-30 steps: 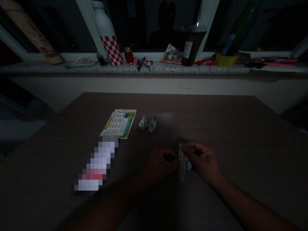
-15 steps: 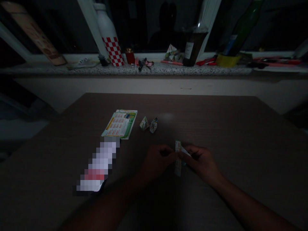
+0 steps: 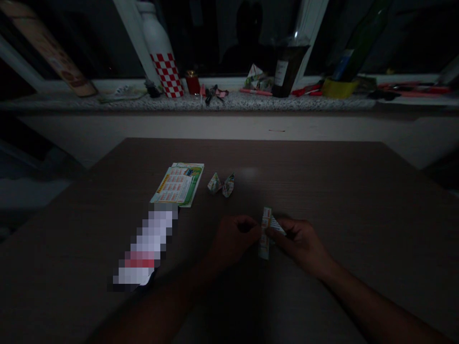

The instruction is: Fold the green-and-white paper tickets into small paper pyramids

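Observation:
Between my hands is a small piece of folded printed paper (image 3: 264, 248), with a long narrow strip upright on its left and a striped triangular flap on its right. My right hand (image 3: 303, 241) pinches it, thumb on top over the middle of the strip and the other fingers behind. My left hand (image 3: 234, 239) is closed, its thumb and index fingertips together at the paper's left edge. Beyond my left hand stand two small folded paper pieces (image 3: 214, 184), side by side on the table.
A stack of printed leaflets (image 3: 175, 186) lies at the left of the brown table (image 3: 322, 177). Nearer me is a phone (image 3: 147, 248) with a blurred bright screen. On the granite sill (image 3: 247, 101) stand a checkered bottle (image 3: 167, 71), a dark plastic cup (image 3: 283, 71) and a green bottle (image 3: 362, 43).
My left thumb has slid back from over the strip to its left edge. The folded paper has tilted slightly, and my right thumb stays on it.

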The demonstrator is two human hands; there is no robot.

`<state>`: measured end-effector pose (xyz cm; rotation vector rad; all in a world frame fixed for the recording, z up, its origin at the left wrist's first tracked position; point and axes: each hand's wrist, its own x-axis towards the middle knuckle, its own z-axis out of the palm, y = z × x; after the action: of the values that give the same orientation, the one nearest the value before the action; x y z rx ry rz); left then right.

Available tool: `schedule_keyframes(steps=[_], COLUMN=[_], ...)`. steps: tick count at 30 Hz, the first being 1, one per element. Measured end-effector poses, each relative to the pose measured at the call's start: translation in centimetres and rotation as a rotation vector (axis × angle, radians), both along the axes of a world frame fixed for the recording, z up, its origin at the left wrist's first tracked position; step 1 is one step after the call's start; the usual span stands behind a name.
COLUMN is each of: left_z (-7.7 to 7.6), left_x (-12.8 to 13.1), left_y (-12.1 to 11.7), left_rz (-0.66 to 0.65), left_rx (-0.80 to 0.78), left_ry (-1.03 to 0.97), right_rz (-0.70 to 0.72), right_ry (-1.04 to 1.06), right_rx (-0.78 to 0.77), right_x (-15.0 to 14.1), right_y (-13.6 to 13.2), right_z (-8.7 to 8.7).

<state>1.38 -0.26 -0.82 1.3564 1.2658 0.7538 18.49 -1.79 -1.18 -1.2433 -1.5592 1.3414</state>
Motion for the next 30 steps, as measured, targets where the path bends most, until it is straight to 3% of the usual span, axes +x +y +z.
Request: schedule_keyframes(steps=[12,18,30], left_z=[-0.07,-0.02,0.07], left_x=[-0.06,0.28,0.35], left_y=[0.09,-0.05,-0.22], left_rz=[-0.061,-0.029,-0.099], left_rx=[0.023,0.004,0.009], left_ry=[-0.032,-0.049,-0.014], right_rz=[0.011,-0.079,-0.194], right_ry=[-0.004,0.06,0.194], right_rx=[0.016,0.034,0.002], right_x=[0.06,-0.45,-0.73], right_y=[-0.07,-0.18,-0.24], right_z=[-0.29,-0.68,-0.54])
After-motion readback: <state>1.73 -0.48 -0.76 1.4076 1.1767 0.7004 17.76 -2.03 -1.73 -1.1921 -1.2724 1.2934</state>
